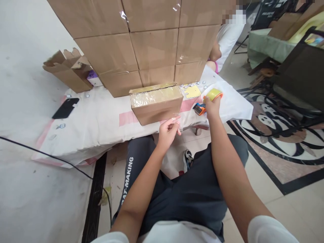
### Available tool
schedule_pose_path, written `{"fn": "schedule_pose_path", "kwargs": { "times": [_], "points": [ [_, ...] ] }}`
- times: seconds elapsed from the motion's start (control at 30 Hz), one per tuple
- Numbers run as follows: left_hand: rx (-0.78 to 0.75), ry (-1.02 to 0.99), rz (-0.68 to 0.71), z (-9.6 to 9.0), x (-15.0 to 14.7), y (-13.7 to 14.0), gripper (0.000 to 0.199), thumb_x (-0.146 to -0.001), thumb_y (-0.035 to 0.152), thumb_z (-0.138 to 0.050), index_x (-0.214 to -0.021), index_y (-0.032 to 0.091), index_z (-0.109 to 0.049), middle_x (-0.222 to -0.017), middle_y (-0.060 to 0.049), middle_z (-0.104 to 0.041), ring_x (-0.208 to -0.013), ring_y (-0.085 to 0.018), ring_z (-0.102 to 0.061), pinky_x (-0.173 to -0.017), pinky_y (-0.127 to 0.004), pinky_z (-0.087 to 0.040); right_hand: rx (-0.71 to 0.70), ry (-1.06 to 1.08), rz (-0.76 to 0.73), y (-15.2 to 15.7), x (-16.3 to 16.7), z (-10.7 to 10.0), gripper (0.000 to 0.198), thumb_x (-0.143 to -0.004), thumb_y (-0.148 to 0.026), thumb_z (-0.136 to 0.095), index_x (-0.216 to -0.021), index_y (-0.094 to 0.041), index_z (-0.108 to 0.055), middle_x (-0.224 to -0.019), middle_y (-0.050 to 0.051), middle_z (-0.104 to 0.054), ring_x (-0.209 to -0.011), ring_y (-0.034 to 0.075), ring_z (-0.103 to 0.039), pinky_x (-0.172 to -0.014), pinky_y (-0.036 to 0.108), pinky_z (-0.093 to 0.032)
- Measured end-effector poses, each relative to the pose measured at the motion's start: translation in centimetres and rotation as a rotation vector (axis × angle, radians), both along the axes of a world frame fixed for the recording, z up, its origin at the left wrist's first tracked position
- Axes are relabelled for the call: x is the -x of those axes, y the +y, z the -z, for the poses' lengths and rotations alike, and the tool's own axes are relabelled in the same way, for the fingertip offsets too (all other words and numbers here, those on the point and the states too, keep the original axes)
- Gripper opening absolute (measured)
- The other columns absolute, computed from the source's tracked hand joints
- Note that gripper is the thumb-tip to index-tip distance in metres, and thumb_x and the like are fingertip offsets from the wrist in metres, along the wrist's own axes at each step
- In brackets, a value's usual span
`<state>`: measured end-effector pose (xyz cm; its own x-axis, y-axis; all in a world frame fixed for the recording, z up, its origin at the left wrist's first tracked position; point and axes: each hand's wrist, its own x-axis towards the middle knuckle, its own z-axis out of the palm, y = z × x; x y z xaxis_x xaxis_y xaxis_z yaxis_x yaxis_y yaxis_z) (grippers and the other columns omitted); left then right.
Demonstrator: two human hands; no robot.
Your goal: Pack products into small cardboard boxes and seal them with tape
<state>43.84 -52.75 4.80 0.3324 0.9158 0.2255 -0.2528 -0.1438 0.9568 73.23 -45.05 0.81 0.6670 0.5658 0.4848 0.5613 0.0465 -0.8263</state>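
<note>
A small cardboard box (158, 109) stands near the table's front edge, with shiny clear tape over its top face. My left hand (168, 132) is at the box's lower right front corner, its fingers apart and partly stretched out. Something shiny shows by its fingertips; I cannot tell if it is tape. To the right of the box, my right hand (213, 106) grips a tape dispenser (199, 108) with an orange and blue head. The yellowish tape roll (213, 95) shows above the fingers.
Behind the box rises a tall stack of taped cartons (154, 47). An open carton (69, 72) and a black phone (66, 108) are on the left of the cloth-covered table (101, 125). A yellow sheet (192, 91) lies by the stack. Another person's arm (216, 52) shows behind.
</note>
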Motion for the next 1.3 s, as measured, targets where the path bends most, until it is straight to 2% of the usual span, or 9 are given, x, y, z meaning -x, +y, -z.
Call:
{"fn": "schedule_pose_path", "kwargs": {
  "times": [0.3, 0.5, 0.63, 0.7, 0.77, 0.83, 0.9, 1.17, 1.3],
  "points": [
    [0.042, -0.031, -0.069, -0.1, 1.5, 1.5, 0.031, -0.086, 0.038, -0.067, -0.103, 0.014, -0.075, -0.079, -0.005, -0.076, -0.046, -0.008, -0.057, -0.052, -0.023, -0.048, 0.249, -0.135, 0.096, -1.9, 3.2, -2.5, 0.017, -0.09, -0.036, -0.049, -0.085, -0.021, -0.049, -0.078, 0.002, -0.055, -0.076, 0.019, -0.05, -0.083, 0.039, -0.043],
    [0.084, -0.066, -0.084, 0.2, 1.7, 2.1, 0.03, -0.082, 0.038, -0.07, -0.099, 0.014, -0.076, -0.097, -0.01, -0.077, -0.045, -0.006, -0.056, -0.049, -0.023, -0.048, 0.475, -0.198, 0.313, -1.9, 4.1, -3.2, 0.019, -0.094, -0.036, -0.046, -0.095, -0.019, -0.055, -0.094, 0.008, -0.062, -0.096, 0.026, -0.054, -0.1, 0.055, -0.029],
    [0.077, -0.033, -0.058, -0.3, 1.8, 1.8, 0.033, -0.084, 0.041, -0.069, -0.101, 0.013, -0.075, -0.085, -0.007, -0.076, -0.046, -0.007, -0.057, -0.051, -0.022, -0.049, 0.338, -0.143, 0.491, -2.3, 5.7, -4.1, 0.032, -0.089, -0.038, -0.058, -0.113, -0.017, -0.053, -0.12, 0.017, -0.058, -0.115, 0.032, -0.05, -0.1, 0.053, -0.034],
    [0.077, -0.017, -0.057, -0.5, 1.9, 1.7, 0.034, -0.083, 0.043, -0.07, -0.101, 0.014, -0.075, -0.084, -0.007, -0.076, -0.047, -0.008, -0.057, -0.051, -0.023, -0.049, 0.167, -0.184, 0.343, -3.1, 7.2, -5.6, 0.029, -0.091, -0.039, -0.057, -0.111, -0.018, -0.055, -0.118, 0.016, -0.059, -0.111, 0.029, -0.053, -0.097, 0.047, -0.04],
    [0.07, -0.004, -0.063, -0.7, 2.1, 1.7, 0.034, -0.083, 0.042, -0.07, -0.102, 0.015, -0.075, -0.079, -0.005, -0.075, -0.047, -0.009, -0.058, -0.051, -0.024, -0.049, 0.055, -0.243, -0.063, -4.4, 9.4, -7.5, 0.023, -0.095, -0.04, -0.051, -0.101, -0.019, -0.06, -0.102, 0.01, -0.063, -0.096, 0.023, -0.058, -0.087, 0.04, -0.045],
    [0.047, 0.009, -0.054, -0.8, 2.2, 1.7, 0.033, -0.085, 0.041, -0.068, -0.106, 0.016, -0.075, -0.066, -0.001, -0.07, -0.048, -0.011, -0.059, -0.052, -0.024, -0.049, 0.075, -0.313, -0.525, -5.8, 11.9, -9.1, 0.024, -0.093, -0.043, -0.057, -0.093, -0.021, -0.065, -0.091, 0.005, -0.064, -0.083, 0.019, -0.059, -0.077, 0.035, -0.047],
    [0.019, 0.018, -0.038, -0.9, 2.1, 1.7, 0.032, -0.086, 0.04, -0.067, -0.106, 0.016, -0.075, -0.057, 0.002, -0.064, -0.049, -0.012, -0.06, -0.054, -0.024, -0.049, 0.088, -0.381, -0.759, -6.9, 14.3, -10.2, 0.021, -0.089, -0.042, -0.066, -0.092, -0.021, -0.068, -0.09, 0.004, -0.062, -0.08, 0.018, -0.057, -0.071, 0.032, -0.046],
    [0.099, 0.184, -0.197, -0.2, 2.3, 1.9, 0.029, -0.085, 0.04, -0.067, -0.103, 0.017, -0.071, -0.051, 0.005, -0.056, -0.044, -0.012, -0.052, -0.05, -0.025, -0.042, -0.239, -0.402, -0.557, -9.4, 15.4, -14.0, 0.015, -0.094, -0.036, -0.06, -0.083, -0.026, -0.062, -0.085, 0.005, -0.06, -0.085, 0.023, -0.058, -0.079, 0.043, -0.049],
    [-0.269, 0.344, -0.591, -2.7, 4.4, 3.2, 0.023, -0.091, 0.036, -0.057, -0.098, 0.021, -0.073, -0.072, -0.004, -0.068, -0.075, -0.019, -0.063, -0.081, -0.034, -0.049, -0.278, -0.302, -0.538, -10.2, 13.6, -16.3, 0.02, -0.091, -0.043, -0.063, -0.081, -0.026, -0.059, -0.091, 0.006, -0.059, -0.091, 0.024, -0.059, -0.085, 0.044, -0.05]
  ]
}}
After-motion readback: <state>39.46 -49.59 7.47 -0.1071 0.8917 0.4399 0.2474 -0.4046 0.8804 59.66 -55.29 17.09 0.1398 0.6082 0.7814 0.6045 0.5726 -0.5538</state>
